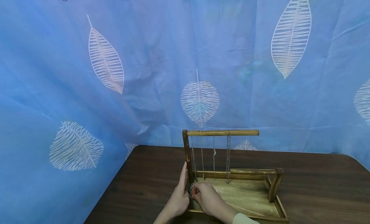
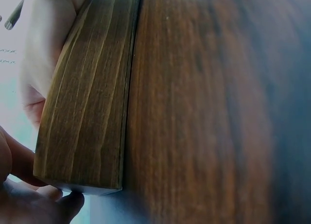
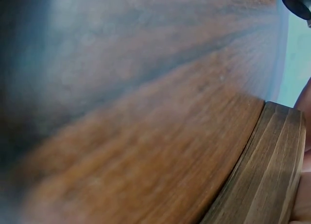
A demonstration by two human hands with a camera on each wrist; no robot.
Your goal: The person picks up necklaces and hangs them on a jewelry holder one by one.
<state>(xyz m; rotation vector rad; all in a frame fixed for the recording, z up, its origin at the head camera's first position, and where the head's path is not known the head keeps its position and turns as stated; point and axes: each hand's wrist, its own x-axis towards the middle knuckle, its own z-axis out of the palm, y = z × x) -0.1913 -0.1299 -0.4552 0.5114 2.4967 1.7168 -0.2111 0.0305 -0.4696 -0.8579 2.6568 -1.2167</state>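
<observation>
Cloth [image 1: 150, 63] in blue with white leaf prints hangs down the left side and runs across the whole back; dark brown surface [image 1: 150, 175] in front of it, wood grain and all; next along is the left hand [image 1: 180, 195], its grip pretty much flat, fingers straight up along the outer side of the tall post [image 1: 187, 150] of a wooden jewellery stand; left wrist cam only gives a close-up of a wooden side panel [image 2: 82, 107] with fingers at its lower left corner.

Just right of that hand there's a silvery piece of jewellery [image 1: 191, 188], low down beside the foot of the post; can't make out exactly what it is, too small; right hand [image 1: 206, 196] has its grip pinching it, fingers curled, cream sleeve [image 1: 243, 219] at the wrist.

Above and to the right, necklaces [image 1: 228, 153] hang in a row off the top rod [image 1: 245, 132], thin ones first, then a thicker chain; below them is the stand's shallow tray [image 1: 245, 196]; far right, a lower rod [image 1: 251, 171] sits on a short post [image 1: 275, 187].
</observation>
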